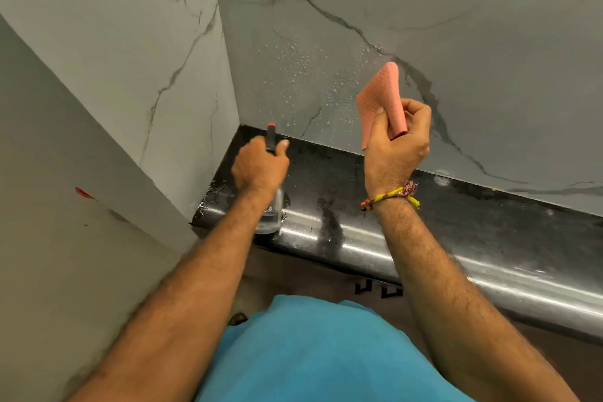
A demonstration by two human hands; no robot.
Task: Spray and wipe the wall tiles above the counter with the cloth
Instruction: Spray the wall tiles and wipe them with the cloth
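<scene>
Looking at the big stuff first: the marble-look wall tiles (pixel 408 26) are already misted, with droplets sitting in a patch just above where the tiles meet the black surface (pixel 473 228), and it looks to me like the wipe is the step in hand. Best bet, I'd say, is to flatten the cloth out before it touches, since right now it's half rolled and only a narrow edge would make contact. Start at the 12 o'clock end of the wet patch and pull down toward 6 so drips get caught on the way.

Room-wise, the side wall (pixel 114 42) closes things off at 9 o'clock, so the corner is tight and strokes want to run out toward 3 o'clock, where the tiles carry on with plenty of open space. The surface's rounded front edge is shiny and wet-looking, with splashes near the corner, so anything set down there could slide.

The right hand (pixel 396 143) is up at about 1 o'clock from the corner, its fingers (pixel 419 112) curled round the pink cloth (pixel 380 98), held near the wall but apart from it as far as I can tell. The left hand (pixel 259 166) is at 9 o'clock from it, fingers wrapped round the spray bottle (pixel 270 137), red tip poking up, clear body low by the surface's front edge. Can't tell if it's resting there or just hovering.
</scene>
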